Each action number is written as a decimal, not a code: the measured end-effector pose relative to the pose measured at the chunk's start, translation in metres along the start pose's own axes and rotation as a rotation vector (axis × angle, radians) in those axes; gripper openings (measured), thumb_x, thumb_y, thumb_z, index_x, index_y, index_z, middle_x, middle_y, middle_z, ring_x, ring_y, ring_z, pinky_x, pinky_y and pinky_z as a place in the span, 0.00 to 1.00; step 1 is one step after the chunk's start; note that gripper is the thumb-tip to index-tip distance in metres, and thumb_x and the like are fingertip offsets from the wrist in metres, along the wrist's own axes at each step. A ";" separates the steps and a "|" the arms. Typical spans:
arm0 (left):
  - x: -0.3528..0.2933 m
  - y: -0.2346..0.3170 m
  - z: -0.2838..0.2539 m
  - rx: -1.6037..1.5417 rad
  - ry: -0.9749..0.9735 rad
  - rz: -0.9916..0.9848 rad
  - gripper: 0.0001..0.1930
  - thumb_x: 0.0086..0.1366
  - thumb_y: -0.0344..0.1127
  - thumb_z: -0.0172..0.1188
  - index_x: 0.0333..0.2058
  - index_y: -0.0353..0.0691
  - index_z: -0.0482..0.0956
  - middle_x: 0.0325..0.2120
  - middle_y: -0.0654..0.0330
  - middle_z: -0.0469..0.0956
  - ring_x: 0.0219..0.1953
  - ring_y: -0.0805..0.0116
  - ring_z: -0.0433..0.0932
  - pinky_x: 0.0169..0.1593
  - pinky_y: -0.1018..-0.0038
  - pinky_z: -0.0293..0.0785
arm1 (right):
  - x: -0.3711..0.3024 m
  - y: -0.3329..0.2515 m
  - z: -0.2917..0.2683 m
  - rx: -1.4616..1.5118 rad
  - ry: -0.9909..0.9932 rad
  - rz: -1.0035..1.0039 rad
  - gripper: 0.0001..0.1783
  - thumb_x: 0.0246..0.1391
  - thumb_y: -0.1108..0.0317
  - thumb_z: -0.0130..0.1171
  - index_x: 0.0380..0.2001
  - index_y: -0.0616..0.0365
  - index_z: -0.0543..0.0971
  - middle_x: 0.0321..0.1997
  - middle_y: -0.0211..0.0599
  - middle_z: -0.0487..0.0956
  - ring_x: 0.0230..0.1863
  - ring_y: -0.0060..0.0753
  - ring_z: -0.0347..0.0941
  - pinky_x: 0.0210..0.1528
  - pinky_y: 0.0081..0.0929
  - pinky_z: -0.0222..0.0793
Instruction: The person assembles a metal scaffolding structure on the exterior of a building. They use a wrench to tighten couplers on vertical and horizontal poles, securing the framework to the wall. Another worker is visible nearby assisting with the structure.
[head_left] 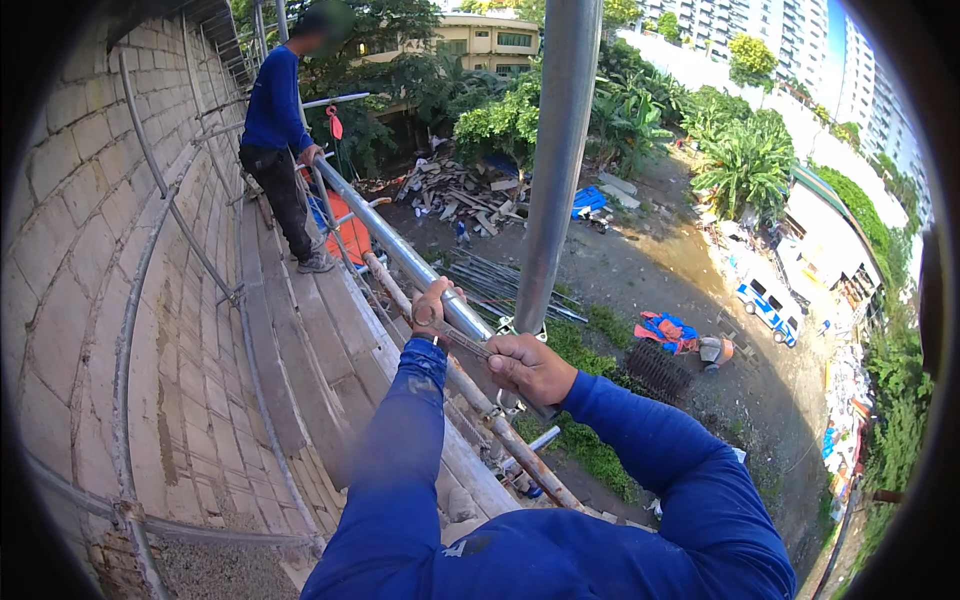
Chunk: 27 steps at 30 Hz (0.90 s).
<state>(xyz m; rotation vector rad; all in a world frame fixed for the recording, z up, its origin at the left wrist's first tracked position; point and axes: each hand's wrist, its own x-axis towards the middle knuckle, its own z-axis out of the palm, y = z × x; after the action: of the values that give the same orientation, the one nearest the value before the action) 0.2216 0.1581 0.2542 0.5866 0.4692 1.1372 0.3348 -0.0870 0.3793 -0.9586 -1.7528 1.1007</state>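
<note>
A shiny steel scaffold pipe (400,248) slopes away from me at rail height. My left hand (437,303) is closed around its near part. A combination wrench (462,341) lies across in front of the left wrist, its ring end toward that wrist. My right hand (530,368) is closed on the wrench's other end, just below the upright pole. A metal clamp (520,328) sits at the foot of the visible upright pole (562,150), close above my right hand. Another coupler (510,405) shows partly below that hand.
A co-worker (272,105) in a blue shirt stands on the planks (290,330), one hand on the pipe's far end. A block wall (80,250) with thin bars flanks the left. A rusty pipe (470,385) runs below. Right of the scaffold, the ground (640,260) lies far down.
</note>
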 end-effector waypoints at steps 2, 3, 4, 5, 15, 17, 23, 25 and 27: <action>0.000 -0.003 0.002 -0.017 -0.029 -0.048 0.12 0.69 0.39 0.63 0.42 0.37 0.73 0.32 0.55 0.79 0.32 0.61 0.82 0.39 0.63 0.84 | -0.001 -0.009 0.002 -0.008 -0.011 0.032 0.20 0.76 0.54 0.50 0.32 0.57 0.72 0.21 0.22 0.67 0.22 0.18 0.62 0.26 0.25 0.60; -0.002 -0.003 0.002 -0.030 -0.040 -0.069 0.13 0.69 0.39 0.63 0.42 0.37 0.73 0.32 0.56 0.79 0.32 0.61 0.82 0.39 0.63 0.84 | -0.001 -0.018 0.000 -0.028 0.019 -0.024 0.20 0.76 0.54 0.50 0.32 0.57 0.72 0.21 0.23 0.67 0.22 0.18 0.62 0.26 0.25 0.60; 0.007 -0.003 -0.007 -0.053 -0.041 -0.009 0.13 0.69 0.39 0.64 0.42 0.37 0.73 0.33 0.56 0.80 0.31 0.61 0.82 0.39 0.62 0.84 | 0.005 -0.030 -0.001 -0.026 0.036 -0.091 0.20 0.76 0.53 0.50 0.32 0.57 0.72 0.21 0.23 0.67 0.22 0.18 0.62 0.26 0.24 0.60; 0.015 0.001 -0.018 0.011 0.054 0.102 0.13 0.69 0.40 0.64 0.42 0.37 0.75 0.32 0.56 0.81 0.31 0.61 0.82 0.40 0.62 0.83 | 0.012 -0.045 0.000 -0.022 0.054 -0.158 0.21 0.76 0.53 0.50 0.32 0.57 0.71 0.21 0.23 0.67 0.22 0.18 0.62 0.26 0.24 0.60; 0.022 -0.031 -0.043 0.072 0.074 0.042 0.15 0.67 0.38 0.66 0.44 0.34 0.76 0.31 0.53 0.81 0.31 0.59 0.82 0.40 0.62 0.84 | -0.006 0.047 0.017 -0.110 0.086 -0.002 0.17 0.74 0.57 0.51 0.34 0.59 0.74 0.24 0.25 0.69 0.24 0.20 0.64 0.29 0.26 0.63; 0.005 -0.044 -0.032 0.042 0.124 -0.058 0.15 0.66 0.38 0.67 0.44 0.34 0.76 0.31 0.52 0.81 0.31 0.60 0.82 0.39 0.63 0.84 | -0.020 0.052 0.011 -0.054 0.105 0.108 0.16 0.74 0.58 0.52 0.36 0.59 0.75 0.24 0.25 0.69 0.24 0.20 0.64 0.28 0.26 0.63; 0.020 -0.028 -0.078 0.031 0.125 0.041 0.14 0.67 0.40 0.67 0.43 0.37 0.77 0.31 0.56 0.81 0.32 0.61 0.84 0.38 0.64 0.84 | 0.013 -0.027 0.012 -0.126 0.036 -0.145 0.18 0.75 0.57 0.51 0.36 0.60 0.76 0.22 0.27 0.70 0.23 0.21 0.66 0.27 0.27 0.64; -0.006 -0.037 -0.042 -0.007 0.082 0.036 0.13 0.67 0.39 0.66 0.43 0.38 0.76 0.30 0.57 0.81 0.31 0.61 0.84 0.38 0.64 0.85 | -0.001 -0.021 -0.003 -0.163 0.114 -0.193 0.19 0.75 0.56 0.51 0.36 0.60 0.76 0.21 0.28 0.70 0.23 0.23 0.66 0.27 0.27 0.64; -0.008 -0.035 -0.038 0.025 0.151 0.041 0.12 0.67 0.36 0.65 0.44 0.37 0.76 0.30 0.57 0.81 0.31 0.62 0.84 0.36 0.64 0.86 | -0.005 0.006 0.003 -0.174 0.143 -0.170 0.19 0.75 0.55 0.51 0.36 0.60 0.76 0.22 0.31 0.72 0.23 0.26 0.67 0.28 0.29 0.64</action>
<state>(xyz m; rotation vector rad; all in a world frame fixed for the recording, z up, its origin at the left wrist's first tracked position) 0.2196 0.1471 0.2025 0.5360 0.6036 1.2217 0.3346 -0.0908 0.3716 -0.9481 -1.7962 0.7633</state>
